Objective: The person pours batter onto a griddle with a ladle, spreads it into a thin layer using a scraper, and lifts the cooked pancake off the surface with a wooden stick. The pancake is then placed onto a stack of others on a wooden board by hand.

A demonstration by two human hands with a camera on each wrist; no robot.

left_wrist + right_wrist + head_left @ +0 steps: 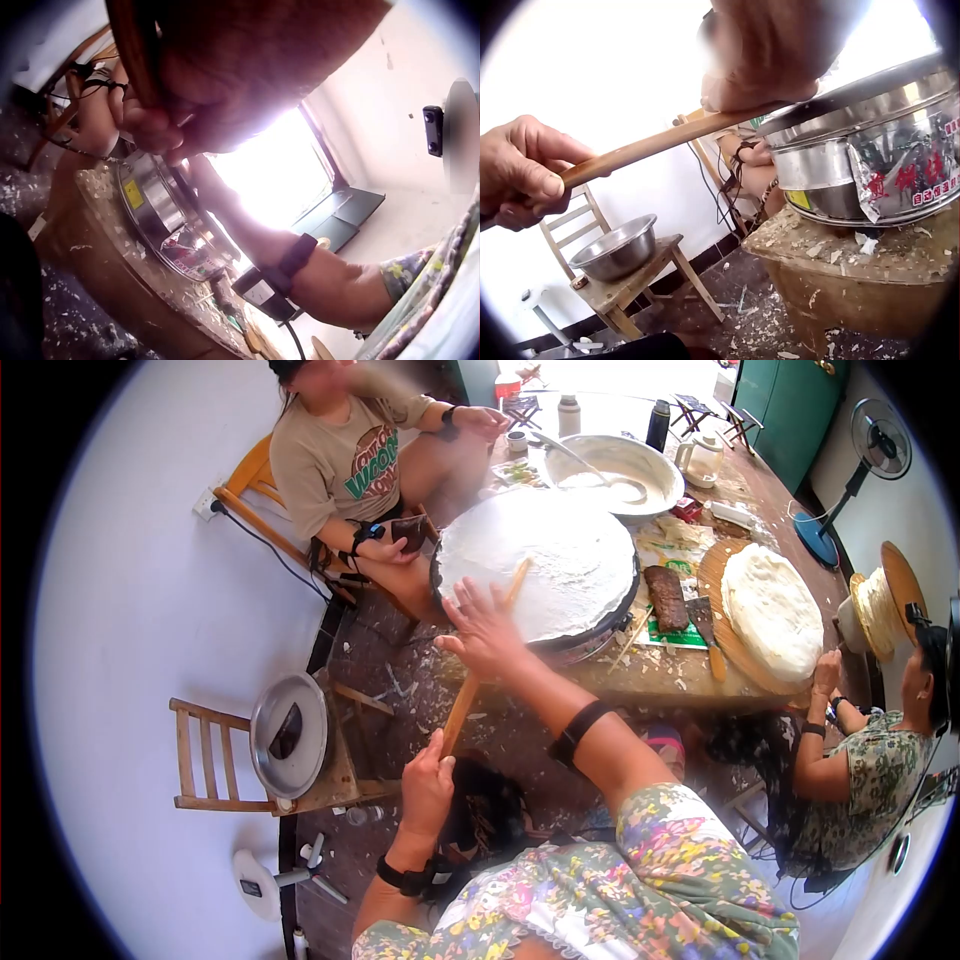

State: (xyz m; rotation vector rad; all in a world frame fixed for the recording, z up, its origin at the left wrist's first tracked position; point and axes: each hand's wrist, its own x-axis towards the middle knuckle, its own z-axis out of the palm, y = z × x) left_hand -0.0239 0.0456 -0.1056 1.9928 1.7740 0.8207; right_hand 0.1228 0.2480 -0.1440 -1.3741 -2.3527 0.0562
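White batter (540, 540) covers most of a round electric crepe griddle (817, 161) at the table's near left edge. A long wooden stick (649, 147) slants over the griddle's rim, its far end on the batter. My left hand (427, 785) grips the stick's near end, below the table edge. Further up, my right hand (488, 630) rests across the stick by the rim, palm down with fingers extended and spread. Its underside is hidden in the head view.
A batter basin (645, 465) with a ladle stands behind the griddle. Rightward are a dark brown block (667, 598), a scraper (703, 622) and stacked pale crepes (770, 610) on a round board. People sit left and right. A metal bowl (262, 745) rests on a chair.
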